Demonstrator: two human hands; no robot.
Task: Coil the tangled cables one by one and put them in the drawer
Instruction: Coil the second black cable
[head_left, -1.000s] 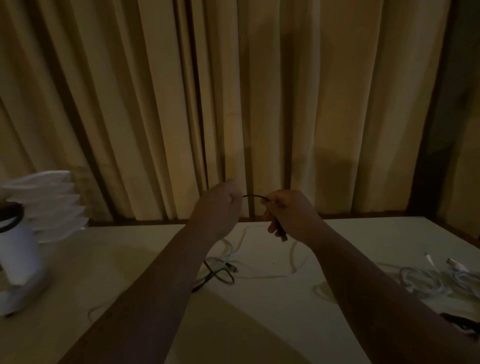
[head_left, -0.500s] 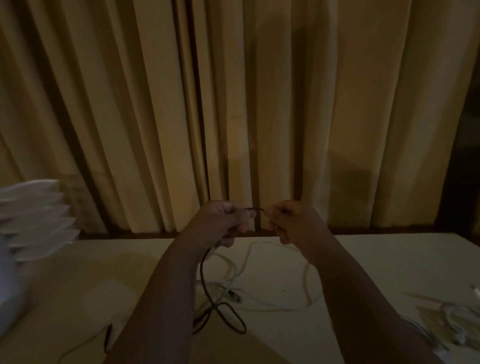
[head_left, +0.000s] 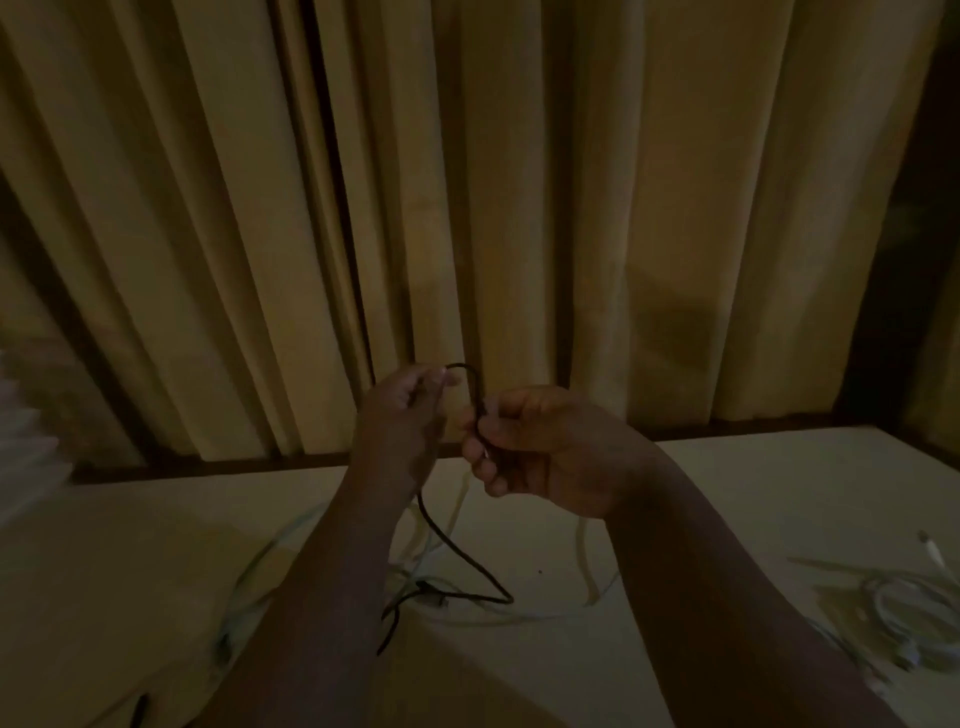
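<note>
**Operator:** Report the position of the black cable.

**Inspector:** One end section is held up above the desk, in front of the curtain. The remainder hangs from the left hand, meets the desk at a sharp bend, and doubles back under the left forearm. There it crosses the loose white cables.

**Operator:** Report each grip.

**Inspector:** Left hand: the fingertips pinch the cable near the top of the arch. Right hand: the fingers are curled round the strand, which runs down through the grip. Both grips are closed on the same cable.

**Operator:** What changed within the last second?

**Inspector:** The section between the hands was a short, nearly straight span. It now stands as an upward arch, and the right hand sits lower than the left. The slack on the desk has been drawn into a longer line.

**Operator:** What does that mean for the task?

**Inspector:** By judgement, the first turn of the coil is being formed. Most of the length remains uncoiled. The white cables wait untouched, and a second heap lies to the right. The drawer is not in view.
</note>
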